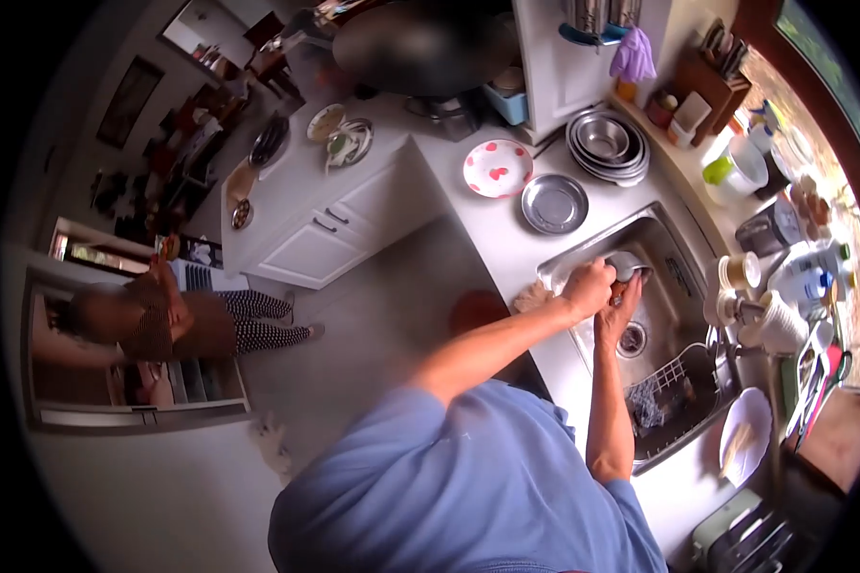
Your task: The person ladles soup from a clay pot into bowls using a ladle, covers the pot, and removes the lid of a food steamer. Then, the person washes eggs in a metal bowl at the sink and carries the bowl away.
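Over the stainless steel sink [667,310], a small metal cup [628,265] is tilted between my two hands. My left hand [591,289] is closed at its near left side, apparently on its handle or rim. From below, my right hand [619,313] curls its fingers round the cup; part of it is hidden by the hands. The drain [631,339] lies just under them. A beige cloth or sponge-like item [533,297] rests on the counter edge beside my left wrist.
Beyond the sink stand a metal plate [554,203], a red-spotted plate [498,169] and stacked metal bowls [606,138]. A wire rack [674,396] sits in the sink's near part. Cups [784,325] and bottles line the windowsill side. Another person [191,320] stands at left.
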Tool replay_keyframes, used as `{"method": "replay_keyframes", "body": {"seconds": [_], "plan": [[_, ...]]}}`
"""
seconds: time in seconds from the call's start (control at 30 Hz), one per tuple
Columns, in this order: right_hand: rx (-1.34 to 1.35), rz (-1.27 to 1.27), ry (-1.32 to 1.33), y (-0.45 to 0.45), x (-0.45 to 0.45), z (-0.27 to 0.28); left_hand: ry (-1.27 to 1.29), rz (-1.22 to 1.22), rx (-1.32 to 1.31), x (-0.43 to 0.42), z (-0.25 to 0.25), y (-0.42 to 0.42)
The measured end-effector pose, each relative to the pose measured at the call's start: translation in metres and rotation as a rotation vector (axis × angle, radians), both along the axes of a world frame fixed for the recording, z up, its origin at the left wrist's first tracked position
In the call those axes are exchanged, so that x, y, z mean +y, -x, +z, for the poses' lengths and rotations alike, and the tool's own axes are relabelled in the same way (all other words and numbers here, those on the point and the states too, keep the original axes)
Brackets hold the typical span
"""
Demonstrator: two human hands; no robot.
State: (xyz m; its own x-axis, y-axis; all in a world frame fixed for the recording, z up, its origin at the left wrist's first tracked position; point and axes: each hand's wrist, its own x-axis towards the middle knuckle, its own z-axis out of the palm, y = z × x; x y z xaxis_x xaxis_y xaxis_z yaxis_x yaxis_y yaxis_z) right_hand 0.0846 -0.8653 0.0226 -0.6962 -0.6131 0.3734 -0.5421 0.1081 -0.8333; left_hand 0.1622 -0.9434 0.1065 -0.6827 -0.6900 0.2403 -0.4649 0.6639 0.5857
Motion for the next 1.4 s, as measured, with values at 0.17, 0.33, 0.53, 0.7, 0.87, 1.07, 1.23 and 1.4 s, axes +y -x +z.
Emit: {"method": "replay_keyframes", "body": {"seconds": [0.17, 0.33, 0.53, 0.7, 0.87, 1.07, 1.23, 1.4], "plan": [[-0.057, -0.032, 0.079, 0.0, -0.003, -0.027, 0.061, -0.05, -0.036, 0.007, 0.022, 0.001], [-0.323, 0.016, 0.208, -0.012, -0.005, -0.009, 0.14, -0.049, -0.102, 0.014, 0.027, 0.005], [-0.374, 0.027, 0.205, -0.015, -0.001, -0.014, 0.161, -0.059, -0.163, 0.019, 0.026, 0.001], [0.02, 0.042, 0.01, -0.01, 0.01, 0.005, -0.104, 0.045, 0.015, 0.013, 0.014, -0.007], [0.099, 0.233, -0.713, 0.001, 0.017, 0.075, -0.54, 0.245, 0.144, -0.003, -0.038, -0.03], [0.442, 0.337, -0.795, -0.016, 0.012, 0.111, -1.038, 0.424, 0.432, 0.017, -0.018, -0.075], [0.459, 0.446, -0.523, -0.061, -0.017, 0.143, -1.081, 0.51, 0.555, 0.0, -0.008, -0.142], [0.186, 0.547, -0.243, -0.125, -0.047, 0.16, -1.025, 0.614, 0.737, -0.013, -0.002, -0.248]]}}
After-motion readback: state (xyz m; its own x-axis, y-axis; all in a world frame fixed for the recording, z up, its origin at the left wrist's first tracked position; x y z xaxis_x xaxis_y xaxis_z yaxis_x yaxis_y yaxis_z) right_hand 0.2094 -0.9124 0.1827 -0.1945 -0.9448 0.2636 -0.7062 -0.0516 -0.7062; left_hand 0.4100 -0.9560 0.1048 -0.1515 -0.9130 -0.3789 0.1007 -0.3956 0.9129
